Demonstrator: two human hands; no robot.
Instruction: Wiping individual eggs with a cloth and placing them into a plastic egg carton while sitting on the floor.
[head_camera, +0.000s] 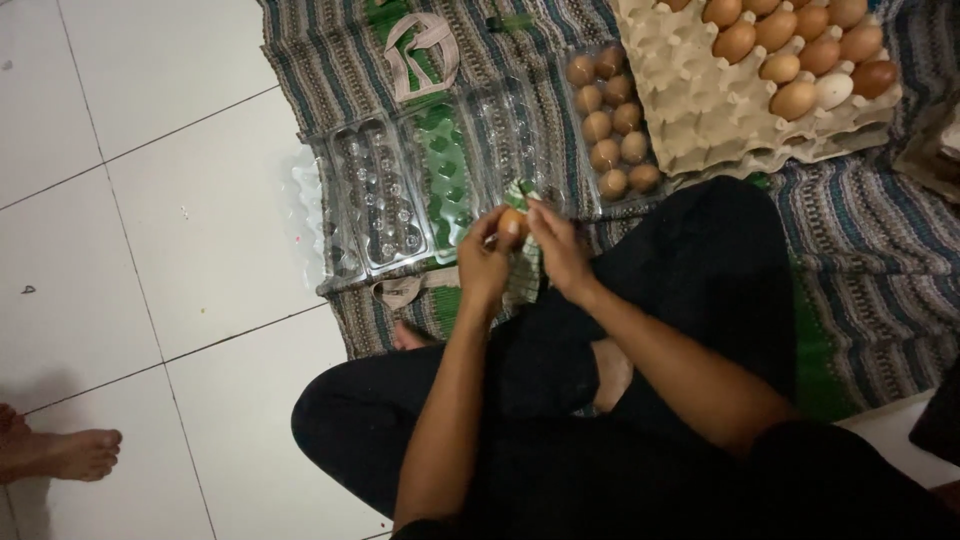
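My left hand (484, 262) grips a brown egg (511, 222) in front of my crossed legs. Against that egg my right hand (556, 250) presses a green-and-white cloth (524, 262), which hangs down between the two hands. Just beyond them lie empty clear plastic egg boxes (385, 195), open on a striped mat (860, 230). One clear box (612, 125) to the right holds several brown eggs. A grey pulp egg tray (700, 100) at the top right carries several brown eggs and a white one.
White floor tiles (150, 250) spread to the left of the mat. Another person's bare foot (75, 452) rests on the tiles at the lower left. A folded strap (420, 50) lies on the mat at the top. A dark object (940, 420) sits at the right edge.
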